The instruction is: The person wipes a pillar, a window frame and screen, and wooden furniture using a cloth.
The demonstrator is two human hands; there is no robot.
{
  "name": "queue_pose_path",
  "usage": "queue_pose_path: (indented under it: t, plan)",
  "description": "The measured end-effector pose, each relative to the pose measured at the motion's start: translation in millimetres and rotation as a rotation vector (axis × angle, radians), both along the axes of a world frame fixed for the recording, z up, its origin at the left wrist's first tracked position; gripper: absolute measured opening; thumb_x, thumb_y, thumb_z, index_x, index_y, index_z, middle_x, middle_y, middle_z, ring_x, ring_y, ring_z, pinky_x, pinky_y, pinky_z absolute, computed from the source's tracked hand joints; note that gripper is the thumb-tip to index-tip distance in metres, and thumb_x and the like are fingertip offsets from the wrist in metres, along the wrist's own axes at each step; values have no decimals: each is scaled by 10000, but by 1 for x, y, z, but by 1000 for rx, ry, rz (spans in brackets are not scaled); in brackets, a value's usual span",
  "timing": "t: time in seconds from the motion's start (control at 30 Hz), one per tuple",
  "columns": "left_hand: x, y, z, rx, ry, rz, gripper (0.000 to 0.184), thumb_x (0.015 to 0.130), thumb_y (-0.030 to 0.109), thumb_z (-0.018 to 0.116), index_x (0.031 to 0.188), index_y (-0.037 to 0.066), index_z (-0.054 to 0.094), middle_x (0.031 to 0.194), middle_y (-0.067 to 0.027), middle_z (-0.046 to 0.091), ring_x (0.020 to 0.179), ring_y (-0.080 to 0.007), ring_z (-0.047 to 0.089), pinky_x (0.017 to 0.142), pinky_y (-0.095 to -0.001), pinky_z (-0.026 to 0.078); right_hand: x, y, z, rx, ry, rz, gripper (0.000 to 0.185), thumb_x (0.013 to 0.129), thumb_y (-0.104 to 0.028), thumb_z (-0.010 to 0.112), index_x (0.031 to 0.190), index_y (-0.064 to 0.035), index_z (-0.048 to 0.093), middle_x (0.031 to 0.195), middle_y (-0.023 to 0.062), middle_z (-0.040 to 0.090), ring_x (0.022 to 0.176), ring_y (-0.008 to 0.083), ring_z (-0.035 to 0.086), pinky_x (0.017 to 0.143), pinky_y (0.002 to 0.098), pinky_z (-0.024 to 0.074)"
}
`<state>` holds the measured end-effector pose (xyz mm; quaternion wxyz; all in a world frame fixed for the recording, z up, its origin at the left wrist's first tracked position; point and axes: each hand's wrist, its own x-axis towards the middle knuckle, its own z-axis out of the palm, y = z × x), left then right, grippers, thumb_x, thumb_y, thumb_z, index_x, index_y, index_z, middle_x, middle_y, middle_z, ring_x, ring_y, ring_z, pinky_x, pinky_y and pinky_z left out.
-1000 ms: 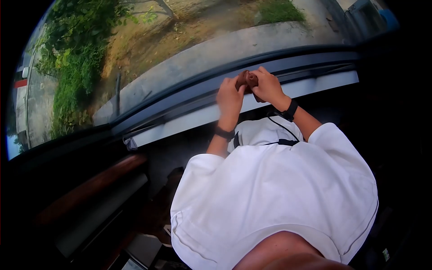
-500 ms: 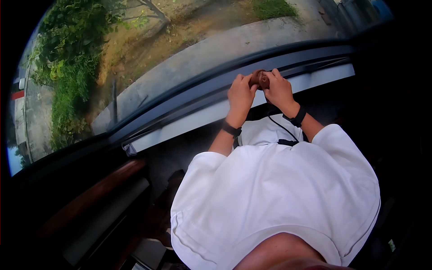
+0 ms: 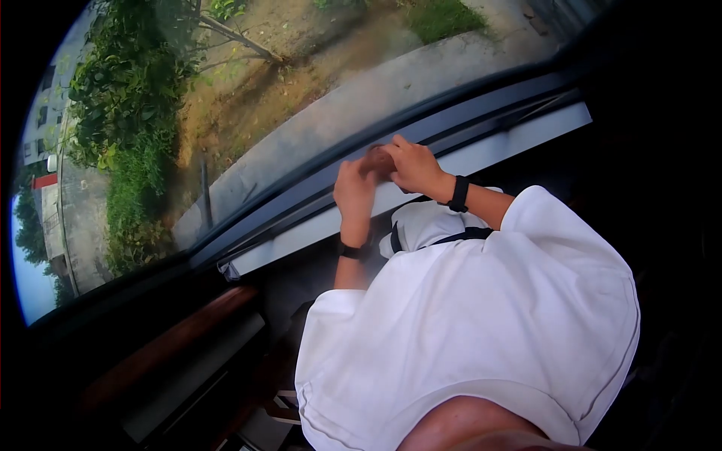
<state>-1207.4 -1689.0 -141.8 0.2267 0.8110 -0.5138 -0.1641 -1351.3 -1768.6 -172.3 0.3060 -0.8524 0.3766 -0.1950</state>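
Note:
A small reddish-brown object (image 3: 378, 161), blurred, is held between my two hands above the white sill. My left hand (image 3: 353, 188) grips its left side, with the fingers bent round it. On its other side, my right hand (image 3: 415, 167) has its fingers closed on the same object. What the object is cannot be made out. A black band sits on each wrist.
The white window sill (image 3: 515, 139) runs diagonally beneath my hands, along a dark window frame (image 3: 481, 92). Beyond the glass are bushes, soil and a concrete strip. A reddish-brown wooden piece (image 3: 177, 334) and a pale panel are at the lower left.
Both hands have shifted left and slightly down in the view with the brown object still between them. The view outside has tilted, and more of the building at the left shows.

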Motion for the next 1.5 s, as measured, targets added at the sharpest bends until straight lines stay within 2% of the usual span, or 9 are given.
queue_pose_path:
  t: [0.13,0.47,0.5,0.73,0.9,1.03,1.13,1.3,1.5]
  plan:
    - [-60,-46,2,0,40,-60,210,842,159,671,1046,149,721,979,-129,620,927,-354,630,808,-435,518,-66,-43,4,27,-4,-19,367,724,-109,716,1085,-115,648,997,119,591,865,375,649,738,462,549]
    - [-232,-170,-13,-69,94,-195,213,840,173,705,1043,112,717,984,-150,612,913,-357,627,786,-436,516,-243,-143,3,70,-29,-273,277,775,-184,694,1048,-137,691,990,130,618,840,392,649,759,466,544]
    - [-249,-181,-9,-40,93,-212,212,841,174,704,1043,110,705,1003,-146,604,942,-355,620,791,-440,517,-257,-151,8,130,40,-308,309,793,-184,682,1099,-141,700,1038,131,638,916,387,658,827,463,540]
    - [-340,-240,-20,-108,39,-342,234,830,163,708,1043,79,658,1049,-143,585,992,-359,590,811,-451,520,-339,-181,2,119,15,-544,323,812,-184,702,1125,-108,672,1105,134,622,982,385,633,836,451,528]
    - [-351,-232,-27,-232,-3,-377,317,795,103,710,1097,80,614,1026,-137,574,981,-356,584,792,-447,520,-352,-176,-10,56,-11,-545,346,809,-158,713,1135,-90,621,1109,131,606,987,386,625,819,456,525]
    - [-332,-203,-28,-291,6,-295,425,781,86,734,1190,90,619,1035,-111,591,972,-342,608,767,-426,524,-342,-165,-8,21,-140,-353,487,760,-85,735,1226,-117,596,1125,123,586,993,394,620,799,478,524]
    - [-316,-193,-2,-425,-26,-202,476,765,36,745,1222,95,622,1039,-110,606,957,-331,611,771,-413,527,-323,-168,18,-88,-255,-249,517,757,-50,755,1245,-83,588,1134,112,594,979,376,634,794,412,543]
    - [-320,-214,73,-839,-71,-170,527,713,-47,760,1209,98,657,1052,-114,649,910,-302,633,759,-363,536,-301,-188,82,-370,-604,-305,509,778,-24,744,1261,-55,589,1146,120,578,949,328,648,772,385,552]
    - [-332,-245,68,-947,-125,-239,500,680,-80,743,1145,92,674,994,-104,642,896,-292,622,745,-371,528,-297,-210,57,-429,-690,-419,444,777,34,710,1186,-54,562,1111,138,555,1004,332,590,809,368,519]
